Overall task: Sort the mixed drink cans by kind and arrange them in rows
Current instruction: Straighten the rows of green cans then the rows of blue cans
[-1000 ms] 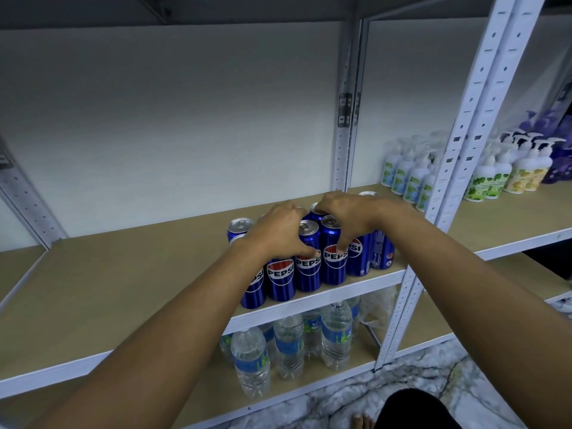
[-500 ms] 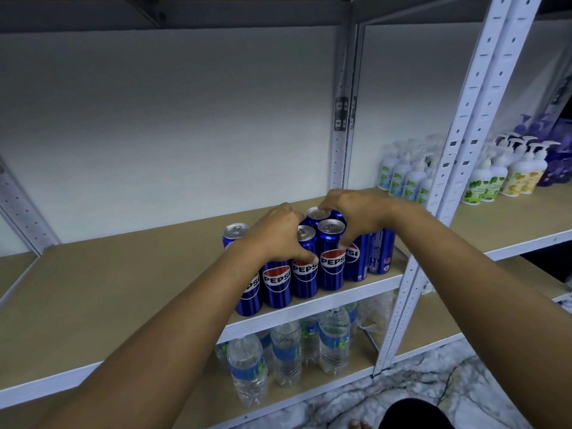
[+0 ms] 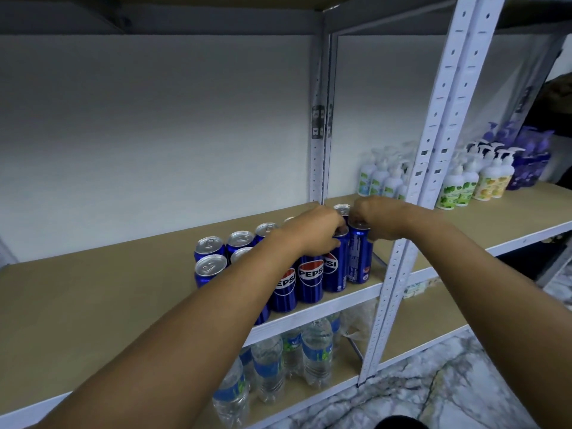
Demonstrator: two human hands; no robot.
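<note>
Blue Pepsi cans [image 3: 310, 278] stand in two rows at the shelf [image 3: 93, 292] front edge. Both hands have shifted right since a moment ago: the left hand [image 3: 315, 233] grasps one can's top, the right hand [image 3: 376, 216] grasps the rightmost can [image 3: 359, 258]. More can tops at the left are now uncovered.

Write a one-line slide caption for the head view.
Both hands, left and right, grip blue Pepsi cans on a shelf.
</note>
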